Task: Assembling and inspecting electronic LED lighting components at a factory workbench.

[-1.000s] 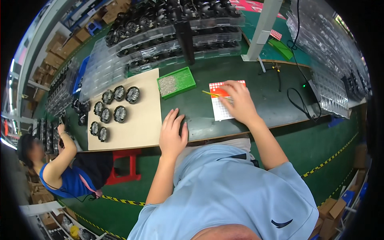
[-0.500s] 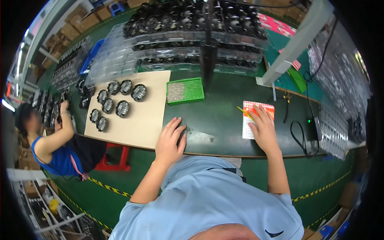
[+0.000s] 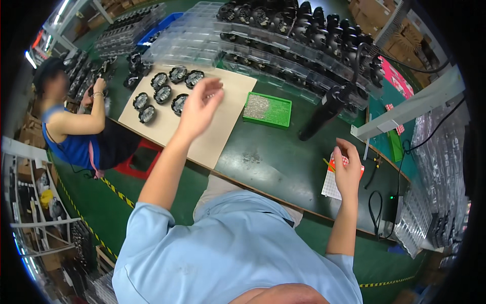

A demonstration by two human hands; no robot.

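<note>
My left hand (image 3: 201,109) is raised over the beige board (image 3: 223,126), fingers stretched out and nothing in them. Close by it, several round black lamp-like units (image 3: 162,95) with clear faceted fronts lie on the board; the hand partly covers the nearest one. My right hand (image 3: 348,172) hovers at a red-and-white card (image 3: 331,187), its fingers loosely bent and apart from the thumb, with no held thing visible. A thin yellow tool (image 3: 329,164) lies on the card, partly hidden by that hand.
A green tray (image 3: 276,121) of small metal pieces stands mid-table. Beside it hangs a black cylindrical power tool (image 3: 321,116). Stacked clear trays (image 3: 283,66) of black parts line the back. A grey post (image 3: 405,116) and cables are at right. A co-worker (image 3: 76,121) sits at left.
My left hand has left the table edge and moved up and left to the round units. My right hand has lifted somewhat off the card. The view has turned left.
</note>
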